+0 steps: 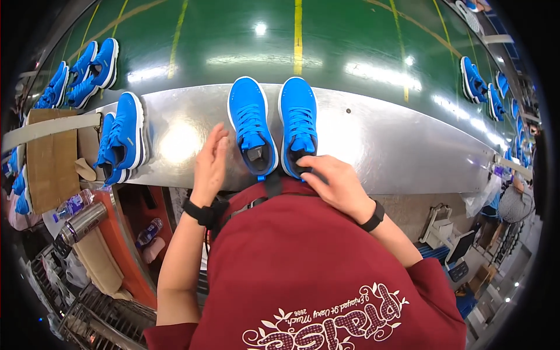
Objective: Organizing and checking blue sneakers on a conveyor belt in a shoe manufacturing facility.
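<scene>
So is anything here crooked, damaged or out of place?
Nothing stands out. The two blue shoes sit side by side on the metal table, toes pointing away; the right hand rests on one heel, the left hand is open beside them.

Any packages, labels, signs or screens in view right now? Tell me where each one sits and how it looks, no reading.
Cardboard box: far left beside the metal table, flat brown, crossed by a pale strap.
Plastic water bottle: just below the box, clear, lying down, bluish-purple label.
Second plastic bottle: lower, by the orange edge, blue label.
Dark screen: lower right, tilted, small.
No signs seen.
</scene>
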The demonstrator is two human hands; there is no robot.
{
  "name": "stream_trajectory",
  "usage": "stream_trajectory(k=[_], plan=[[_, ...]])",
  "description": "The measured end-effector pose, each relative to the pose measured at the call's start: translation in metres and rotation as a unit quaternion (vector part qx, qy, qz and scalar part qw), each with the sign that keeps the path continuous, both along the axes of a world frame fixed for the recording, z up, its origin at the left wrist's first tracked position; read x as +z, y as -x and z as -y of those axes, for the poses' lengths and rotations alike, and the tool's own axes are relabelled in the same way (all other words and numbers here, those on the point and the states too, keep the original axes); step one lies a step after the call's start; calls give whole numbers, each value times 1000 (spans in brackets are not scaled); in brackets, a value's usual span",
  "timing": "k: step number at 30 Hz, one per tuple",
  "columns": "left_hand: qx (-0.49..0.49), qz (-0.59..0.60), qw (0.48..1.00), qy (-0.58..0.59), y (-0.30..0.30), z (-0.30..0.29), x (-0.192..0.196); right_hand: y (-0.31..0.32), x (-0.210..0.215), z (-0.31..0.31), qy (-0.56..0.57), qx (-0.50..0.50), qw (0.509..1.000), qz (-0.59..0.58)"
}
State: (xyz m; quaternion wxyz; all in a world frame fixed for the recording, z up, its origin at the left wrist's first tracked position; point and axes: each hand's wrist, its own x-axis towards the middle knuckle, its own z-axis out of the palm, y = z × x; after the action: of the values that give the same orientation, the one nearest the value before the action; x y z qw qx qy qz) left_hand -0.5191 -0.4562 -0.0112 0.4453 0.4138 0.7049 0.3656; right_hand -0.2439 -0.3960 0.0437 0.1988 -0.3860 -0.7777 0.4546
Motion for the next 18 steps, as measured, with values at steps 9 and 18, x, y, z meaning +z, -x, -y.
stream_trajectory(k=[9,18], plan=[[-24,98,995,0,-34,-26,-9,33,-4,-3,-54,83,979,176],[-115,-214,922,-301,-69,-53,17,39,-29,-11,-204,-2,918,341]])
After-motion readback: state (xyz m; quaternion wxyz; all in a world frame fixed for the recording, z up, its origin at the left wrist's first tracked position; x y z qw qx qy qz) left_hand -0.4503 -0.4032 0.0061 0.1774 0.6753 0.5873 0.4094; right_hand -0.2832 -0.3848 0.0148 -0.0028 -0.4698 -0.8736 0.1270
